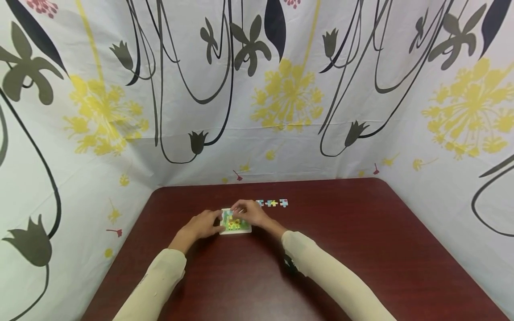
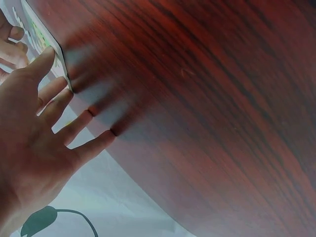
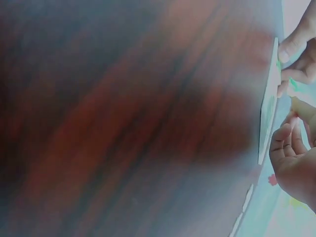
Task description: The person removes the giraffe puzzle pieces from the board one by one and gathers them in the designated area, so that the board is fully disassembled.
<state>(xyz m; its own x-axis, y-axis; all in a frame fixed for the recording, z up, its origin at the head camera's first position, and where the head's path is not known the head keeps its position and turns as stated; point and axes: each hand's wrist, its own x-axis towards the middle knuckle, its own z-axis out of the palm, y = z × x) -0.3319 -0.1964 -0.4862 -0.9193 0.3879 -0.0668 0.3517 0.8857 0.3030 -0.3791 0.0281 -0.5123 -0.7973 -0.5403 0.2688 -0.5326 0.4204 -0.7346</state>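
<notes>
A small picture puzzle in a white-rimmed tray (image 1: 237, 232) lies on the table, showing yellow flowers on green. My left hand (image 1: 202, 224) rests at the tray's left edge. In the left wrist view its fingers (image 2: 76, 129) are straight and spread, with the thumb at the tray's rim (image 2: 63, 55). Over the tray's upper right part is my right hand (image 1: 252, 212). Its thumb and a finger pinch a small puzzle piece (image 3: 293, 86), light with green, raised above the tray. The hand covers part of the picture.
Several loose puzzle pieces (image 1: 272, 203) lie in a row on the table behind and right of the tray, one partly behind my right hand. The dark red wooden table (image 1: 341, 240) reaches to a flower-printed white cloth (image 1: 249, 116) at the back and sides.
</notes>
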